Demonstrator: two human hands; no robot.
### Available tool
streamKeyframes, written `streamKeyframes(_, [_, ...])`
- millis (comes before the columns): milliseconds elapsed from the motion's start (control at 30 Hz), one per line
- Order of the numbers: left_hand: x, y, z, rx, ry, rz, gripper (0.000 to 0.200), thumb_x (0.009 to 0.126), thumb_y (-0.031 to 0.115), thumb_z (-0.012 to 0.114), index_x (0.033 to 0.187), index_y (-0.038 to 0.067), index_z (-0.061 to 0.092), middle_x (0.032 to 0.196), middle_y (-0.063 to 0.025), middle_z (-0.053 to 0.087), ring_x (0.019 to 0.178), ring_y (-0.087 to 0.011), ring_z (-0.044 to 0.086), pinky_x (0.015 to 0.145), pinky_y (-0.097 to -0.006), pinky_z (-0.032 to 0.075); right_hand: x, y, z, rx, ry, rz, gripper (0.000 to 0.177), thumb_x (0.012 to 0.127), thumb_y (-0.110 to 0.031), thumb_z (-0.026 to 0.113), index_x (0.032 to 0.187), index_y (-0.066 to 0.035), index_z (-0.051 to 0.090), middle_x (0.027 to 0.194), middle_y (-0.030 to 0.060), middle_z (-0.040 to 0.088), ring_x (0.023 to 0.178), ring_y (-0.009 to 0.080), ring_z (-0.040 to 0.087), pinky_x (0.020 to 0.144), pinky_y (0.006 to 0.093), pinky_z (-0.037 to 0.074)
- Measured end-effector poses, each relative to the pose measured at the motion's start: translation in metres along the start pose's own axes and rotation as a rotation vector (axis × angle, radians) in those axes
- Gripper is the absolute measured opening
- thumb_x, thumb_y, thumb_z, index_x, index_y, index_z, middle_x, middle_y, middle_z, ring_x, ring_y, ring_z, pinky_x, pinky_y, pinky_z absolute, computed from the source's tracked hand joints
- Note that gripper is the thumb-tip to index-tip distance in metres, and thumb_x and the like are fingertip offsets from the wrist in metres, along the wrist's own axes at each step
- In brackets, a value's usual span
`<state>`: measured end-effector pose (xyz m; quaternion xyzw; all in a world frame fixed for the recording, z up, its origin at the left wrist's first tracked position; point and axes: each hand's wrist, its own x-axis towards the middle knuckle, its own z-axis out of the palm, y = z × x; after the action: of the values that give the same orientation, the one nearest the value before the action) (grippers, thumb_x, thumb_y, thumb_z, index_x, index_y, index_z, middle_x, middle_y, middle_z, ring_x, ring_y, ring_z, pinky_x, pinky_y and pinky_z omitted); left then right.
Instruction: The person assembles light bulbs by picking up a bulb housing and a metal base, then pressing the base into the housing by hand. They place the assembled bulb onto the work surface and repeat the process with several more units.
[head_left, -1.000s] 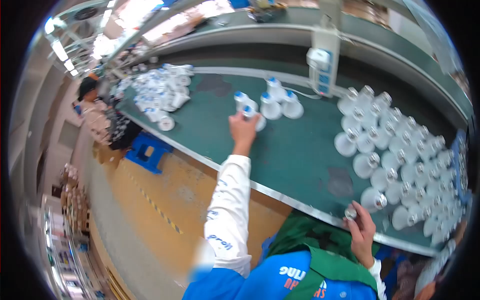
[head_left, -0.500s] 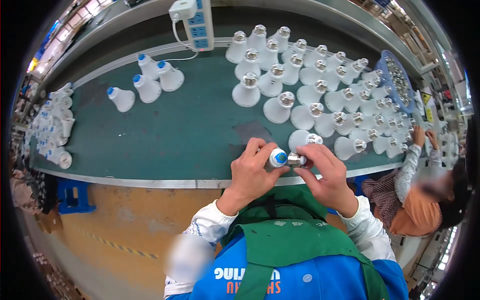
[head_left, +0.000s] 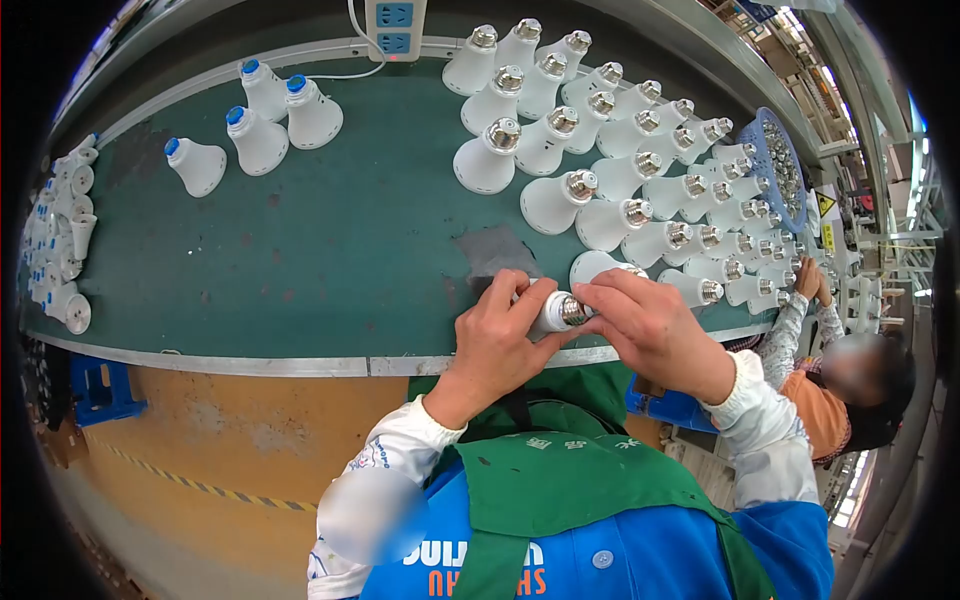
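My left hand is wrapped round a white bulb housing near the table's front edge. A silver metal screw cap sits at the neck of this housing, and the fingers of my right hand are closed on the cap. How far the cap sits down on the neck is partly hidden by my fingers. Just behind my right hand lies another white bulb housing. Further back stand several white housings with silver caps.
Several blue-topped housings stand at the back left, with more heaped at the far left end. A blue basket of metal caps is at the right. A power strip stands behind. At the right, a co-worker's hands reach the table.
The screw cap, held beside the blue-topped housing before, is now at its neck and hides the blue part. My right hand has turned over it. The whole view has shifted slightly.
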<state>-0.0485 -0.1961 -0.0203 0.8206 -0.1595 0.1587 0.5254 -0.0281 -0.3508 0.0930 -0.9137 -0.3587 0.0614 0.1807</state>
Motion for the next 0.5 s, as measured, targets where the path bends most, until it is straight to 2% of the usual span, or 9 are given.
streamKeyframes(133, [0.002, -0.002, -0.001, -0.025, -0.014, -0.014, 0.042, 0.056, 0.021, 0.081, 0.091, 0.007, 0.062, 0.082, -0.0045, 0.050, 0.059, -0.0180, 0.054, 0.049, -0.0292, 0.045, 0.010, 0.002, -0.011, -0.107, -0.152, -0.058, 0.036, 0.068, -0.007, 0.067, 0.100, 0.002, 0.055, 0.086, 0.0121, 0.055, 0.068, 0.0251, 0.058, 0.052, 0.0325, 0.047])
streamKeyframes(200, [0.005, -0.002, -0.003, -0.043, -0.028, -0.025, 0.043, 0.055, 0.019, 0.081, 0.092, 0.007, 0.062, 0.082, -0.0044, 0.050, 0.059, -0.0179, 0.054, 0.049, -0.0290, 0.045, 0.015, 0.000, -0.017, -0.214, -0.305, -0.113, 0.037, 0.070, -0.012, 0.066, 0.100, 0.005, 0.054, 0.085, 0.0120, 0.055, 0.067, 0.0226, 0.058, 0.051, 0.0308, 0.047])
streamKeyframes(233, [0.004, -0.003, -0.004, -0.053, -0.038, -0.028, 0.044, 0.053, 0.017, 0.080, 0.092, 0.008, 0.062, 0.082, -0.0044, 0.050, 0.059, -0.0178, 0.054, 0.049, -0.0288, 0.046, 0.017, 0.000, -0.019, -0.207, -0.320, -0.105, 0.037, 0.070, -0.012, 0.066, 0.100, 0.005, 0.054, 0.085, 0.0120, 0.055, 0.067, 0.0226, 0.058, 0.051, 0.0308, 0.047])
streamKeyframes(300, [0.004, -0.005, -0.003, -0.059, -0.054, -0.031, 0.047, 0.051, 0.016, 0.079, 0.094, 0.008, 0.060, 0.084, -0.0041, 0.049, 0.061, -0.0176, 0.054, 0.050, -0.0285, 0.046, 0.019, 0.001, -0.020, -0.341, -0.352, -0.220, 0.038, 0.072, -0.015, 0.064, 0.100, 0.008, 0.053, 0.085, 0.0123, 0.054, 0.067, 0.0196, 0.058, 0.051, 0.0290, 0.047])
streamKeyframes(433, [0.001, -0.010, -0.003, -0.026, -0.084, -0.024, 0.053, 0.049, 0.017, 0.078, 0.098, 0.010, 0.059, 0.086, -0.0039, 0.049, 0.065, -0.0167, 0.055, 0.053, -0.0274, 0.047, 0.027, 0.007, -0.014, -0.272, -0.389, -0.244, 0.039, 0.073, -0.016, 0.064, 0.100, 0.009, 0.052, 0.081, 0.0116, 0.055, 0.064, 0.0178, 0.057, 0.049, 0.0279, 0.046])
streamKeyframes(500, [0.000, -0.010, -0.004, -0.039, -0.095, -0.045, 0.053, 0.049, 0.018, 0.077, 0.098, 0.010, 0.059, 0.085, -0.0040, 0.048, 0.065, -0.0168, 0.054, 0.053, -0.0273, 0.047, 0.028, 0.009, -0.016, -0.279, -0.436, -0.286, 0.039, 0.072, -0.015, 0.065, 0.099, 0.010, 0.051, 0.074, 0.0092, 0.054, 0.058, 0.0169, 0.056, 0.045, 0.0269, 0.045])
